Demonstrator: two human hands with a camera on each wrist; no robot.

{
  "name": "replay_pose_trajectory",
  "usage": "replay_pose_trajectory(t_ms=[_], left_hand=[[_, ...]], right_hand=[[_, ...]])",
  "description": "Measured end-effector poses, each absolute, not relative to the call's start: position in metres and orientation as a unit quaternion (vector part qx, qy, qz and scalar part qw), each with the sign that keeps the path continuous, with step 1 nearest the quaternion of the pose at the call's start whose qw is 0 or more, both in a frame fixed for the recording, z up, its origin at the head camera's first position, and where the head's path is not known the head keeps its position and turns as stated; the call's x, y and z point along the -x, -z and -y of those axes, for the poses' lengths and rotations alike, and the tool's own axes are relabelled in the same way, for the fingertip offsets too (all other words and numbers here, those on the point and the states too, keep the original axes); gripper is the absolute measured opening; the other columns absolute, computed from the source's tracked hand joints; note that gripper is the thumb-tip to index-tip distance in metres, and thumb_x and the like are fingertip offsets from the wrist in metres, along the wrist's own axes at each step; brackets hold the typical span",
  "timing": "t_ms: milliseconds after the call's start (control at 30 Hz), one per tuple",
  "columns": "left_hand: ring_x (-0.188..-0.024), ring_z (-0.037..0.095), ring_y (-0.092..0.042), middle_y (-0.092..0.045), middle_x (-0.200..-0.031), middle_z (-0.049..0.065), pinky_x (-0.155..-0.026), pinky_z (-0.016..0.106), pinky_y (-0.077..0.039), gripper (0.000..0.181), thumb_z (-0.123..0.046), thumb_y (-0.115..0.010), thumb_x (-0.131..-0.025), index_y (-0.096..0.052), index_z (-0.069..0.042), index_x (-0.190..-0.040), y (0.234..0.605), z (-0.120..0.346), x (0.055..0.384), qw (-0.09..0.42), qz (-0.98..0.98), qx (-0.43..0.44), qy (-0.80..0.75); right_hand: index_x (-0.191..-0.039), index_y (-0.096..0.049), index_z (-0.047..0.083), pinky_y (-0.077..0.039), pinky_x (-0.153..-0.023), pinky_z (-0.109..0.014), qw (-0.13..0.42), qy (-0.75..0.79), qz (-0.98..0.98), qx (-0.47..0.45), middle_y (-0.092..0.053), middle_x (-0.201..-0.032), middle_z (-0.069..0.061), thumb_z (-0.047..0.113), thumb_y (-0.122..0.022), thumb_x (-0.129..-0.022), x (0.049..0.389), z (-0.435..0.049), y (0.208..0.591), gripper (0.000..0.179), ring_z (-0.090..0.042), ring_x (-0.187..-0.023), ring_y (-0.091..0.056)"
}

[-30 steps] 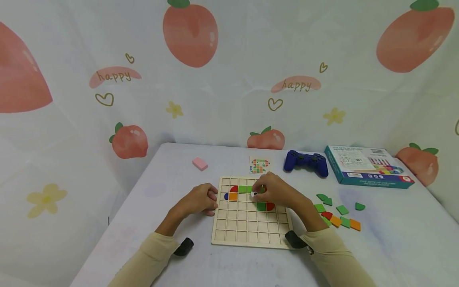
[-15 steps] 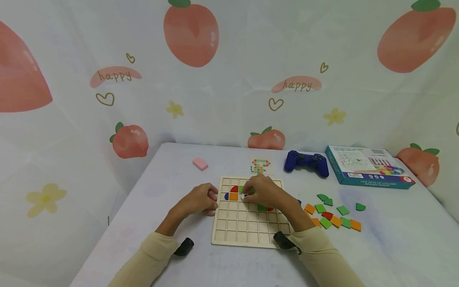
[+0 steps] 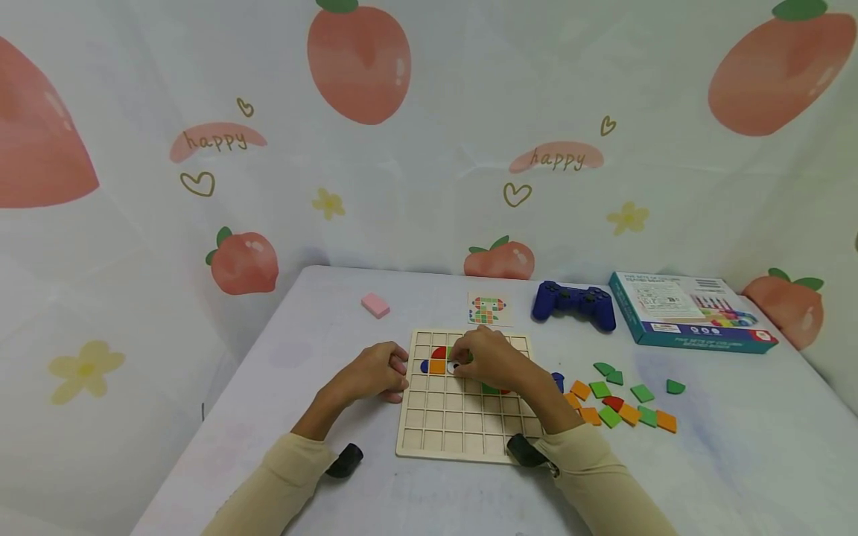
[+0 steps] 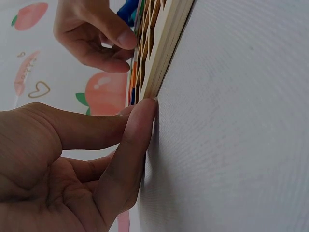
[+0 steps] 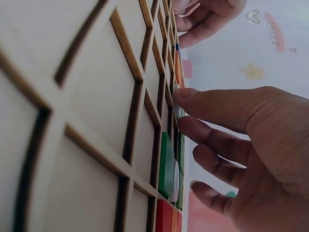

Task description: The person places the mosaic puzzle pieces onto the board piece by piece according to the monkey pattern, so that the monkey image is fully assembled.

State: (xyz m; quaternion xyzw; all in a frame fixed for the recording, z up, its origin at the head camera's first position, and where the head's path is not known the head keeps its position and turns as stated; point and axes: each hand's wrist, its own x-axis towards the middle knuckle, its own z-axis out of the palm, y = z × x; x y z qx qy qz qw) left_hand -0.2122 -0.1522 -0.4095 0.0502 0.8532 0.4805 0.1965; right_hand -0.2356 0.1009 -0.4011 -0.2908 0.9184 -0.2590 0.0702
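A square wooden grid board (image 3: 445, 420) lies on the table with several coloured tiles in its upper rows. My left hand (image 3: 372, 371) is at its left edge; in the left wrist view the thumb and a finger pinch the rim. My right hand (image 3: 492, 359) reaches over the upper middle, fingertips on a white tile with a dark dot (image 3: 452, 367). This tile sits at a cell right of the orange square (image 3: 437, 366), beside the blue piece (image 3: 424, 366) and below the red quarter-round (image 3: 439, 353). The right hand partly hides green and red tiles.
Loose green, orange, red and blue tiles (image 3: 628, 414) lie right of the board. Behind it are a pattern card (image 3: 489, 308), a blue game controller (image 3: 573, 304) and a box (image 3: 690, 313). A pink block (image 3: 375, 305) lies back left.
My right hand has moved left across the board with the white tile, from the middle columns to the cell beside the orange square. The left hand stays at the board's edge.
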Motion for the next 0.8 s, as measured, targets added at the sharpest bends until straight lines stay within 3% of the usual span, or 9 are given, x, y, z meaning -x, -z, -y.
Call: replay_pose_trajectory(t_ms=[200, 400, 500, 800], left_hand=[[-0.074, 0.017, -0.067, -0.062, -0.106, 0.013, -0.069, 0.03, -0.065, 0.042, 0.005, -0.073, -0.091, -0.06, 0.006, -0.131, 0.409, 0.152, 0.212, 0.197, -0.853, -0.05, -0.481], [-0.074, 0.017, -0.067, -0.062, -0.106, 0.012, -0.069, 0.029, -0.065, 0.042, 0.005, -0.073, -0.091, -0.06, 0.006, -0.131, 0.409, 0.152, 0.212, 0.196, -0.855, -0.051, -0.477], [-0.074, 0.017, -0.067, -0.062, -0.106, 0.012, -0.069, 0.029, -0.065, 0.042, 0.005, -0.073, -0.091, -0.06, 0.006, -0.131, 0.409, 0.152, 0.212, 0.196, -0.856, -0.053, -0.476], [-0.075, 0.017, -0.066, -0.062, -0.107, 0.013, -0.069, 0.029, -0.065, 0.043, 0.005, -0.073, -0.091, -0.059, 0.006, -0.132, 0.407, 0.152, 0.211, 0.198, -0.856, -0.052, -0.475]], right_hand=[[-0.103, -0.082, 0.012, -0.047, -0.087, -0.039, 0.069, 0.268, -0.914, 0.296, -0.074, -0.096, 0.004, 0.014, -0.083, -0.092, 0.237, -0.101, 0.403, 0.012, -0.014, -0.094, -0.055], [-0.108, -0.081, 0.01, -0.052, -0.1, -0.044, 0.081, 0.289, -0.906, 0.297, -0.076, -0.1, 0.003, 0.013, -0.081, -0.093, 0.236, -0.107, 0.401, 0.015, -0.012, -0.096, -0.064], [-0.11, -0.081, 0.008, -0.056, -0.095, -0.042, 0.086, 0.301, -0.902, 0.298, -0.076, -0.102, 0.001, 0.011, -0.078, -0.095, 0.234, -0.113, 0.399, 0.015, -0.014, -0.099, -0.066], [-0.119, -0.078, 0.007, -0.057, -0.094, -0.042, 0.081, 0.296, -0.915, 0.262, -0.074, -0.11, 0.001, 0.016, -0.078, -0.097, 0.227, -0.144, 0.398, 0.024, -0.017, -0.103, -0.062]])
